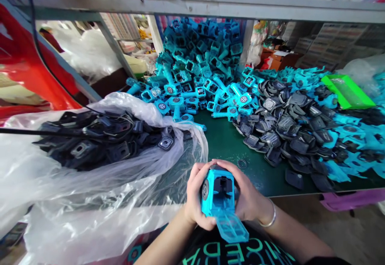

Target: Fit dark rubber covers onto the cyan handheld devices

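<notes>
Nearest to us: a black T-shirt (228, 251) with teal lettering, right under the hands.

Left hand: the left hand (195, 195) wraps the housing's left side, fingers curled over its top.

Right hand: the right hand (248, 195) cups the other side, a silver bangle (268, 217) at the wrist; we see both hands pressing inward, not spread.

Held piece: a glossy turquoise plastic housing (218, 189), boxy, with a dark square opening, a round dark disc (205, 189) on its left face and a translucent blue flap (230, 227) hanging toward the shirt (we cannot see how it joins).

Position: held up in both hands, just off the near edge of a green bench mat (222, 144).

Around us: a plastic bag (90, 201) of black parts (90, 144), and a heap of turquoise parts (195, 56) beyond.
</notes>
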Demonstrator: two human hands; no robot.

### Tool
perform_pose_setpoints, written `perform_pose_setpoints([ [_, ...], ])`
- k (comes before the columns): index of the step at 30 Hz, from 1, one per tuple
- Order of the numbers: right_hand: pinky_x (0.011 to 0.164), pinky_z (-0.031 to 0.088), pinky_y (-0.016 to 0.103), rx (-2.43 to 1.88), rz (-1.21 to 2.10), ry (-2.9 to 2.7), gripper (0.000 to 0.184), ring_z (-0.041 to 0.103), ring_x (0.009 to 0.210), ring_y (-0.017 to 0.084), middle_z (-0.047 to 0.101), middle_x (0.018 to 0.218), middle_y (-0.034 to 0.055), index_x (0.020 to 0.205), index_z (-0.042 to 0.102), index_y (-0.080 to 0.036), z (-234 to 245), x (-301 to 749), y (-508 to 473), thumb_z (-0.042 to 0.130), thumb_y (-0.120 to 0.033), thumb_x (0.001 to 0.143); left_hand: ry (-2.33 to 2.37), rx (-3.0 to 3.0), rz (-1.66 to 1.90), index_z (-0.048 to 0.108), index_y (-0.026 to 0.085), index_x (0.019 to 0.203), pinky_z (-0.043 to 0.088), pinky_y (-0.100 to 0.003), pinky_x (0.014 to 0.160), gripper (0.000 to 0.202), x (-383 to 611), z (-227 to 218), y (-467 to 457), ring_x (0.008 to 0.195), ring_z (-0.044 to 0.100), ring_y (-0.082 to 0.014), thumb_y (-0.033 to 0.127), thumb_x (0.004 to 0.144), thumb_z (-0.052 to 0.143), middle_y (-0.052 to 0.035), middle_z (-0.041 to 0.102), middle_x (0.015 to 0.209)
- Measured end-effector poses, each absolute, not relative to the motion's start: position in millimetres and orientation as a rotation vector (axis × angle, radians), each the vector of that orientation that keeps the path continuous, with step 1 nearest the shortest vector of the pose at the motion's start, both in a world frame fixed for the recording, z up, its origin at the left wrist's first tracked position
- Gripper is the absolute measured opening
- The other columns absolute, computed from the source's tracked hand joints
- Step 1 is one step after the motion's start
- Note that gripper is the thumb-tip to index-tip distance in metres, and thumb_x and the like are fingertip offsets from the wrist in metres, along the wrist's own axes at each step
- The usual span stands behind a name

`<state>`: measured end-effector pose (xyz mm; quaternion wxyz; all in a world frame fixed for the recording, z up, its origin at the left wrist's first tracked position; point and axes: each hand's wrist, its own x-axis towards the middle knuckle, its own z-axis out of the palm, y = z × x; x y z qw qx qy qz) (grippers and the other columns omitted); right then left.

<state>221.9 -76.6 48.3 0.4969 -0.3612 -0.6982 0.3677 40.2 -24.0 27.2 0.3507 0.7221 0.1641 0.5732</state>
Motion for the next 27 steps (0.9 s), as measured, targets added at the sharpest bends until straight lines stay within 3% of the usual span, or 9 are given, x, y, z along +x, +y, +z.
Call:
perform_pose_setpoints([
  [3,0.128,0.038,0.045,-0.911,0.944,-1.683,0.113,0.047,0.151,0.032,0.04,0.164,0.0127,0.162,0.031,-0.032,48.0,223.7,-76.9,0.095,-0.036,0.07,0.443,1.834,1.402,0.048,0.026,0.159,0.05,-0.05,0.105,0.086,40.9,25.0,-25.8,0.121,0.06,-0.0369,0.059,0.082,0.068,-0.0147,0.059,0.136],
  [6,0.126,0.043,0.042,-0.97,0.962,-1.709,0.12,0.049,0.149,0.03,0.039,0.163,0.0119,0.164,0.023,-0.036,52.3,226.8,-78.2,0.097,-0.037,0.068,0.447,1.867,1.323,0.038,0.028,0.164,0.048,-0.052,0.11,0.092,39.1,21.1,-24.9,0.127,0.058,-0.0376,0.066,0.084,0.066,-0.0152,0.054,0.142],
  [9,0.127,0.041,0.039,-0.996,0.829,-1.786,0.12,0.046,0.151,0.029,0.039,0.16,0.0113,0.163,0.026,-0.036,55.3,228.5,-79.6,0.098,-0.04,0.067,0.455,1.928,1.303,0.031,0.027,0.166,0.047,-0.053,0.112,0.098,35.0,18.7,-23.8,0.131,0.057,-0.0388,0.071,0.084,0.063,-0.0168,0.051,0.146],
  [12,0.129,0.039,0.039,-0.973,0.747,-1.845,0.116,0.042,0.153,0.03,0.04,0.159,0.0128,0.162,0.03,-0.032,54.8,228.1,-80.1,0.097,-0.043,0.068,0.45,2.006,1.321,0.035,0.026,0.162,0.05,-0.053,0.107,0.095,31.3,20.0,-23.3,0.126,0.06,-0.0386,0.068,0.082,0.064,-0.0164,0.053,0.142],
  [15,0.13,0.039,0.041,-0.984,0.762,-1.853,0.114,0.041,0.156,0.031,0.038,0.165,0.0134,0.163,0.029,-0.03,54.1,226.0,-79.9,0.095,-0.039,0.07,0.442,2.008,1.368,0.044,0.026,0.156,0.056,-0.049,0.093,0.093,30.1,22.9,-22.4,0.109,0.065,-0.0349,0.068,0.076,0.067,-0.0134,0.058,0.127],
  [21,0.125,0.045,0.039,-1.085,0.727,-1.812,0.107,0.053,0.148,0.028,0.048,0.163,0.01,0.162,0.036,-0.032,56.1,214.2,-85.7,0.094,-0.035,0.072,0.429,1.96,1.45,0.051,0.025,0.15,0.056,-0.046,0.083,0.088,29.5,19.4,-20.2,0.099,0.064,-0.0307,0.069,0.076,0.065,-0.0109,0.06,0.118],
  [24,0.126,0.044,0.042,-1.146,0.801,-1.772,0.119,0.052,0.149,0.03,0.049,0.163,0.0122,0.163,0.036,-0.031,51.9,212.0,-87.6,0.1,-0.043,0.063,0.448,1.89,1.435,0.053,0.026,0.149,0.056,-0.045,0.087,0.088,30.2,11.4,-21.8,0.099,0.066,-0.0304,0.071,0.075,0.068,-0.0101,0.062,0.118],
  [27,0.124,0.045,0.048,-1.145,1.024,-1.743,0.138,0.049,0.151,0.034,0.043,0.166,0.0171,0.169,0.024,-0.029,43.9,228.9,-73.5,0.1,-0.059,0.057,0.557,1.678,1.367,0.057,0.027,0.147,0.054,-0.047,0.1,0.084,32.4,5.7,-27.0,0.115,0.065,-0.0337,0.073,0.078,0.07,-0.012,0.063,0.13],
])
